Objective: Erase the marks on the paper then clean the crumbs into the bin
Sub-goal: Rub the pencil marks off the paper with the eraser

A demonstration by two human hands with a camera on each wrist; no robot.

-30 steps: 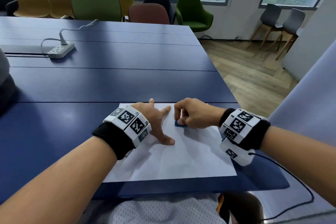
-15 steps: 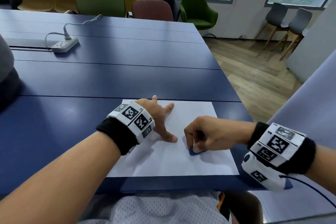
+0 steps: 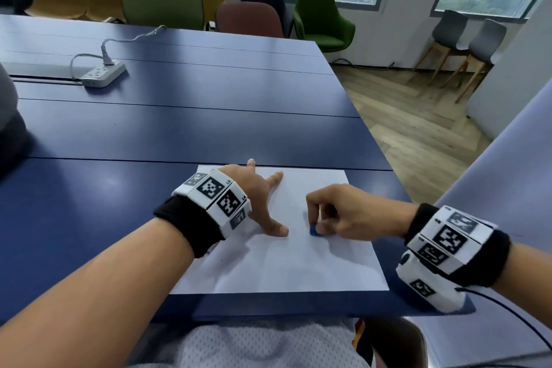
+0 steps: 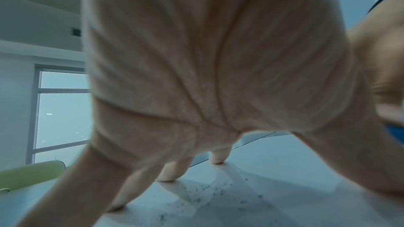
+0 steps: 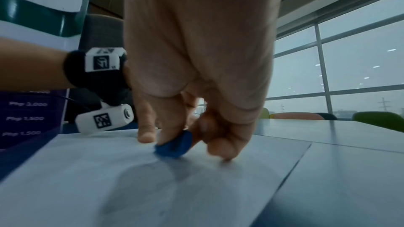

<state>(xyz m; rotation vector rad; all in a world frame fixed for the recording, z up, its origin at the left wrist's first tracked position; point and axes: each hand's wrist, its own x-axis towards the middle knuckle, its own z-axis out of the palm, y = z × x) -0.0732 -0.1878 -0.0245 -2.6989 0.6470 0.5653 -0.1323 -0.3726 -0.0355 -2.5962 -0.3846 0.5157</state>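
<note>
A white sheet of paper [image 3: 292, 266] lies on the blue table [image 3: 119, 194] close to its near edge. My left hand [image 3: 263, 200] presses on the sheet's left part with spread, straight fingers [image 4: 168, 175]. My right hand [image 3: 337, 212] pinches a small blue eraser [image 3: 314, 230] and holds its tip against the middle of the paper; the eraser [image 5: 174, 146] sits between thumb and fingers. Dark eraser crumbs [image 4: 203, 194] speckle the paper [image 4: 262, 196] under my left palm. No bin shows in any view.
A white power strip [image 3: 103, 73] with its cable lies far back on the left of the table. Coloured chairs [image 3: 162, 1] line the far side. The table's right edge [image 3: 385, 155] drops to wooden floor. A dark object [image 3: 9, 116] sits at the left border.
My right hand slid the eraser from the upper middle of the paper down toward me, then a little back up and left. The left hand stayed pressing on the sheet.
</note>
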